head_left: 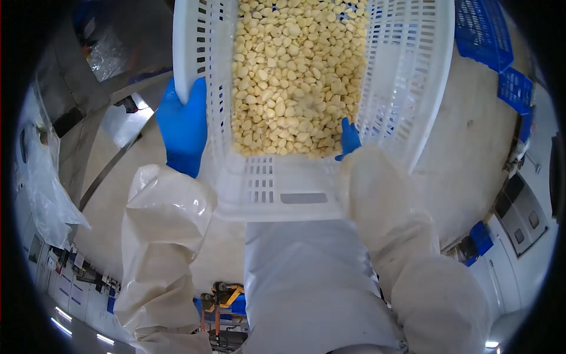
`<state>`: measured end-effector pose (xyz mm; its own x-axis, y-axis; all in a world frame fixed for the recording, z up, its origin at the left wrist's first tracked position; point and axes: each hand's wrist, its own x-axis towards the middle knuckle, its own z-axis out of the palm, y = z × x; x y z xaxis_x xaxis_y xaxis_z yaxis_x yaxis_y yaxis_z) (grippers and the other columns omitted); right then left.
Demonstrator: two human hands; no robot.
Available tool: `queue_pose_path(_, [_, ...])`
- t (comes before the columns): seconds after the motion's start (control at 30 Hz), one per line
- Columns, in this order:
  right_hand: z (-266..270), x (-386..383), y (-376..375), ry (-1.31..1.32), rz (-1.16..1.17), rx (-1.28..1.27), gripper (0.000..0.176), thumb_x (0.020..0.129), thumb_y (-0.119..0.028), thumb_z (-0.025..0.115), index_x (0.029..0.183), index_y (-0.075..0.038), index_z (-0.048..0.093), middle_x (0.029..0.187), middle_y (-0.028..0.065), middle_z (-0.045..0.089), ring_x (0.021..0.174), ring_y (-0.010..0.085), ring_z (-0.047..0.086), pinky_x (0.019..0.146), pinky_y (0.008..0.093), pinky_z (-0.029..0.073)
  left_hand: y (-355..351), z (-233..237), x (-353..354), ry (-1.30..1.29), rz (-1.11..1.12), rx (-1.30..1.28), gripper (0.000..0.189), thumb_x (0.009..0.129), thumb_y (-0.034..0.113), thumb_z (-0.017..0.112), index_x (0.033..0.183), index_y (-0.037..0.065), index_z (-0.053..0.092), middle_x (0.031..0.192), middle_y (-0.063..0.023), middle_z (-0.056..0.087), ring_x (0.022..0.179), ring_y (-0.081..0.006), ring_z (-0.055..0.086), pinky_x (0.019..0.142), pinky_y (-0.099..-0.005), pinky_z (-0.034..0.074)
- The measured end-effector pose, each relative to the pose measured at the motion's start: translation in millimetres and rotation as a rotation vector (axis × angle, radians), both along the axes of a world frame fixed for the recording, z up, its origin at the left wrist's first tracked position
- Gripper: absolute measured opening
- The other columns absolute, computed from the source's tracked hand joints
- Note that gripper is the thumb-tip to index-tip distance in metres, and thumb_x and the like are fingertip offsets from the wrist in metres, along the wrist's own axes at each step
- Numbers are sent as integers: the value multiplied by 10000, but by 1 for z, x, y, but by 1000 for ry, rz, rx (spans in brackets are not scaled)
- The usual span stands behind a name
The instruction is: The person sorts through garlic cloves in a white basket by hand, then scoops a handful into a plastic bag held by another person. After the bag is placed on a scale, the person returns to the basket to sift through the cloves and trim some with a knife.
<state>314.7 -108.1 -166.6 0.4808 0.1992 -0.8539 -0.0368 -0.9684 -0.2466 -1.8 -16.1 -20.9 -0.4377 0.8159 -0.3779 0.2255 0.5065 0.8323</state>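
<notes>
A white slatted plastic basket (259, 206) stands in front of my body, holding a thick layer of pale peeled garlic cloves (289, 76). My left hand (184, 130), in a blue glove, is closed on the basket's left rim, with the thumb on the inner side. Inside the basket, at the near right edge of the cloves, my right hand (349, 140) reaches in with its gloved fingers apart. It seems to touch the cloves, though part of it is hidden by the pale sleeve.
Blue plastic crates (483, 32) stand at the upper right. To the left are a metal surface (127, 121) and a hanging clear plastic sheet (50, 177). A yellow-and-black piece of equipment (223, 295) shows below, beside my apron.
</notes>
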Motion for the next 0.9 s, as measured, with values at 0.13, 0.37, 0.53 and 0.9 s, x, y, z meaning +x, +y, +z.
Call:
queue_pose_path(0.13, [-41,-43,4,-308,14,70,764,844,-587,495,1440,-173,257,1370,214,407,1242,359,407,1032,447,311,1,3,2,-18,5,15,277,870,143,587,1082,-36,581,917,-111,648,811,-142,597,727,-299,484])
queue_pose_path(0.37, [-45,-28,-8,-316,187,78,727,832,-602,465,1425,-214,304,1326,242,453,1175,410,471,1003,493,343,0,2,2,-78,23,24,286,875,121,583,1109,-42,567,960,-103,642,836,-147,597,753,-301,491])
queue_pose_path(0.53, [-6,-45,11,-431,376,90,643,838,-501,552,1362,-160,406,1296,223,475,1190,373,454,1011,447,340,0,2,1,-55,13,3,307,873,115,583,1130,-50,552,985,-116,639,858,-154,600,764,-301,489])
queue_pose_path(0.9, [23,-61,71,-333,914,175,442,759,-317,670,1161,-166,563,1146,119,559,1079,313,514,948,416,396,-1,-3,-2,-59,18,19,301,872,115,583,1125,-48,560,964,-121,642,847,-152,599,757,-301,488])
